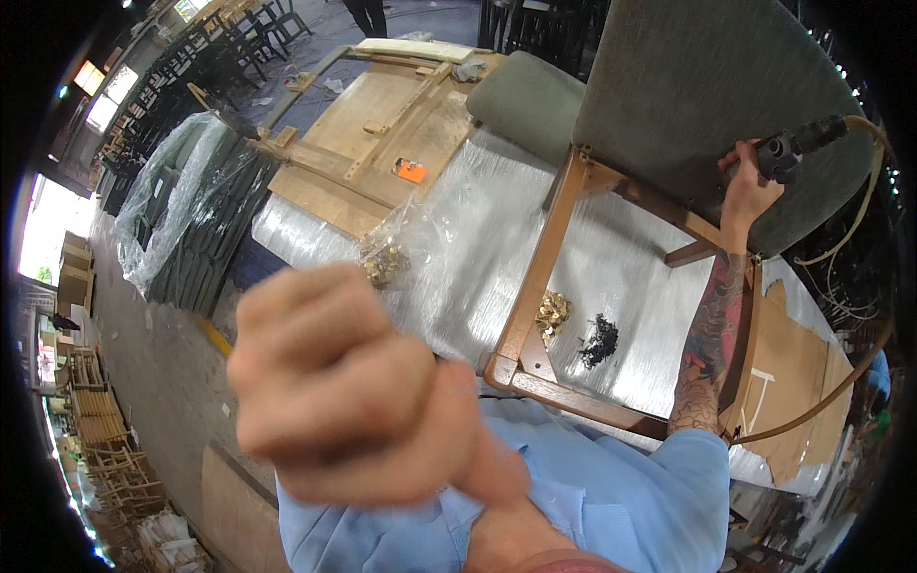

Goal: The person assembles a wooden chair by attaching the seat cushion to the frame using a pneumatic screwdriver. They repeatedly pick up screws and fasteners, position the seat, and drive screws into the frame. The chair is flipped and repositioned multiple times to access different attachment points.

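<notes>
- The left hand [349, 387] is raised close to the camera and blurred — its fingers are curled together into a loose fist, and whether anything sits inside it cannot be told.
- The right hand [748, 186] is stretched out over the far side of the work, fingers wrapped tight around a dark pneumatic screwdriver [800, 145] with a tan air hose [864, 353] looping away to the right.
- That tool is held against the grey underside of the upholstered seat [707, 86] of a wooden chair frame [554, 248], which lies tipped over on the worktable [478, 258].
- The worktable is covered in shiny clear plastic film.
- On it, inside the frame's legs, lie a small heap of brass-coloured screws [552, 313] and, just beside it, a heap of black screws [600, 341].
- A clear plastic bag holding more brass fittings [385, 263] lies left of the frame — well apart from both hands.
- Beyond it rests a bare wooden panel [382, 124] with an orange tag [412, 172].
- A second green-grey cushion [528, 95] leans at the table's far edge.
</notes>
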